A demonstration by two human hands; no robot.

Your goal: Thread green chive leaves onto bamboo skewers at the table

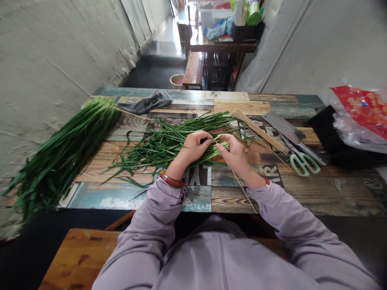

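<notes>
My left hand (196,145) is closed, thumb and forefinger pinching a garlic chive near its pale end. Facing it, my right hand (234,155) is closed on a thin bamboo skewer (242,187), which slants down toward the table's near edge. The skewer's upper tip meets the pale stalk between my fingertips; whether it pierces it, I cannot tell. Loose garlic chives (169,139) spread on the table under and left of both hands. A large bundle of chives (66,149) lies at the left edge, with a thin stick jutting from its pale end.
Right of my hands lie a bunch of bamboo skewers (261,132), a cleaver (282,123) and green-handled scissors (304,162). A grey cloth (146,102) rests at the back. At the far right, a red and clear plastic bag (359,117) sits over a black box (326,131).
</notes>
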